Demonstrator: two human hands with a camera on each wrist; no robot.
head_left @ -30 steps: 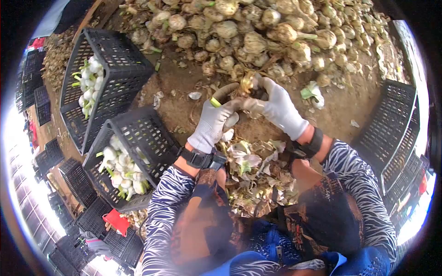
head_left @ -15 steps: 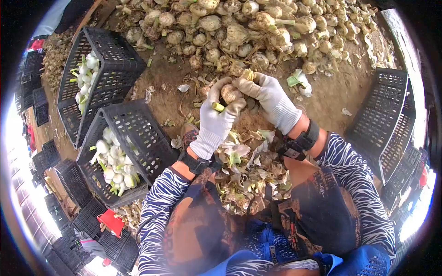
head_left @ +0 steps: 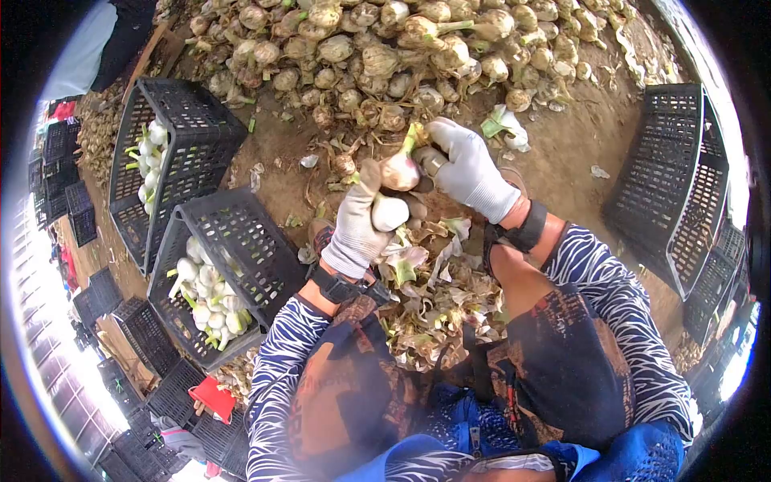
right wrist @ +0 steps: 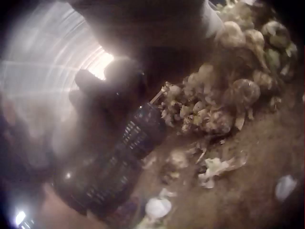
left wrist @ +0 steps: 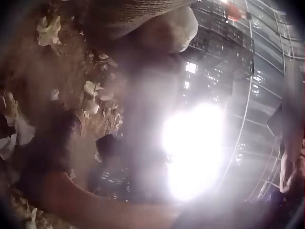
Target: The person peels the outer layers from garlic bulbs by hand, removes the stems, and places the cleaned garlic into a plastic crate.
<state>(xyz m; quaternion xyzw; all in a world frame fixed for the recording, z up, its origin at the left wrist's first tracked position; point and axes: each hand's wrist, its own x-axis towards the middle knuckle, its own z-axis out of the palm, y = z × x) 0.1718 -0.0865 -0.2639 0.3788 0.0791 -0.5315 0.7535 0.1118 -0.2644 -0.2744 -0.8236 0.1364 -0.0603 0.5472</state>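
Note:
In the head view, a pinkish garlic bulb (head_left: 399,173) with a yellow-green stem stands upright between both gloved hands. My left hand (head_left: 357,221) holds it from the left, thumb against its side, and a peeled white bulb (head_left: 390,214) lies in the same fingers just below. My right hand (head_left: 475,173) has its fingers curled at the bulb's right side, by the stem; the exact fingertip contact is partly hidden. The left wrist view shows the glove (left wrist: 138,21) at the top, blurred. In the right wrist view the hand is dark and unclear.
A large heap of unpeeled garlic (head_left: 377,60) lies ahead. Two black crates with white bulbs stand at left, the nearer crate (head_left: 241,233) beside the left forearm. Another black crate (head_left: 654,173) stands at right. Loose peelings (head_left: 442,313) lie between the legs.
The bulb between the hands now shows its stem pointing up, and the white bulb in my left hand has come into clear view. My right hand has shifted slightly left and the head view has moved.

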